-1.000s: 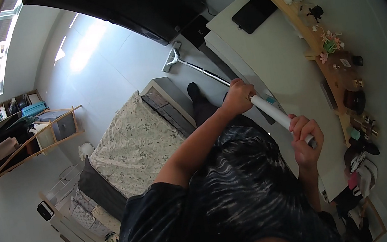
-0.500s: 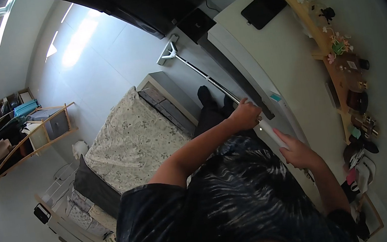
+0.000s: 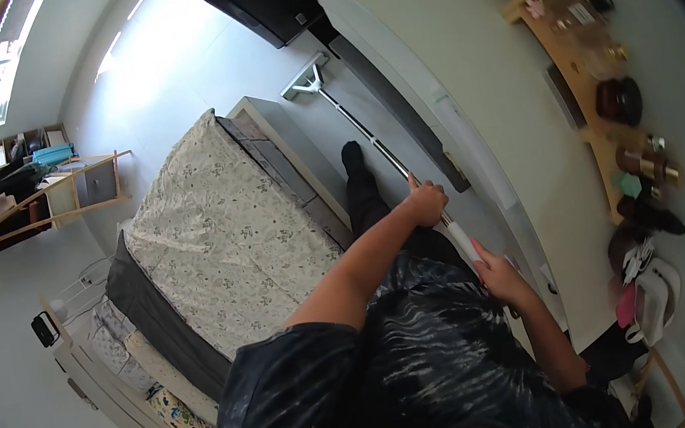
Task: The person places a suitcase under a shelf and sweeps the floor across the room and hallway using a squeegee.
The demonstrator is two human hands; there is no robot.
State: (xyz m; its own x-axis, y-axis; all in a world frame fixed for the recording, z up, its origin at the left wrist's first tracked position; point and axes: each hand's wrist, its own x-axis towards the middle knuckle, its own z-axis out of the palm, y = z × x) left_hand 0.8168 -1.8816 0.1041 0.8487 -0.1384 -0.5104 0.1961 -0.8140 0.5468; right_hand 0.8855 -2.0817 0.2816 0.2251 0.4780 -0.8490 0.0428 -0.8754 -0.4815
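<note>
A mop with a flat white head [image 3: 306, 79] lies against the pale floor, its metal pole slanting down to a white handle [image 3: 463, 242]. My left hand [image 3: 427, 203] is wrapped round the pole just above the white handle. Lower down, my right hand [image 3: 500, 276] grips the white handle near its end, with the fingers partly hidden. The mop head is between the bed's foot end and a black cabinet. A dark-socked foot [image 3: 352, 158] stands beside the pole.
On the left is a bed [image 3: 218, 231] with a floral cover. A white desk [image 3: 516, 137] runs along the right, bearing a wooden shelf [image 3: 566, 73] with bottles. A black cabinet [image 3: 264, 2] stands ahead, and a wooden rack [image 3: 76, 188] is at far left.
Both hands have moved lower and slightly left with the handle. My right hand has shifted its grip since the oldest frame. The view has shifted, and the desk fills more of it.
</note>
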